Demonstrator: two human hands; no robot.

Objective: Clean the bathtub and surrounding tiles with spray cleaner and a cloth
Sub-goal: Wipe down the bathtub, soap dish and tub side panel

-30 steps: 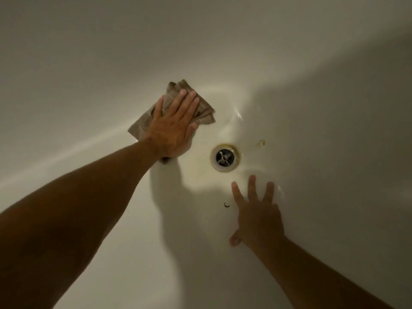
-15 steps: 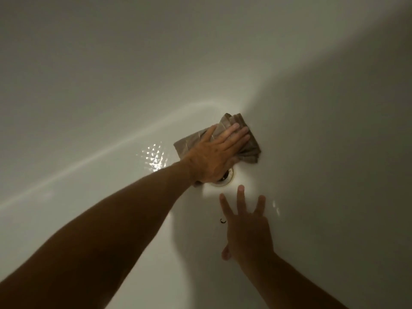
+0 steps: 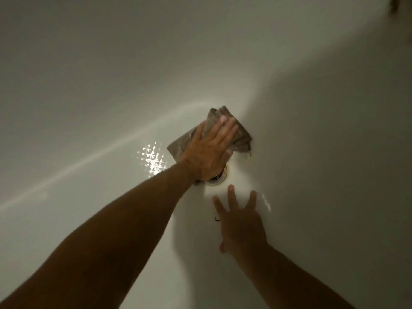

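Pressing flat, your left hand (image 3: 209,155) pins the folded cloth (image 3: 238,137) to the bathtub (image 3: 111,85) floor just beyond the drain (image 3: 219,178). Work round the drain's stained ring with firm overlapping strokes, leaning on your right hand (image 3: 242,226), fingers spread, palm braced nearby.

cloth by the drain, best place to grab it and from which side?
Judging by its pose, pinch the folded cloth at its bare far-right edge, coming from above right. The left hand lies flat over its near-left part, pressing it to the bathtub, and the drain sits just below, so only that layered edge is exposed.
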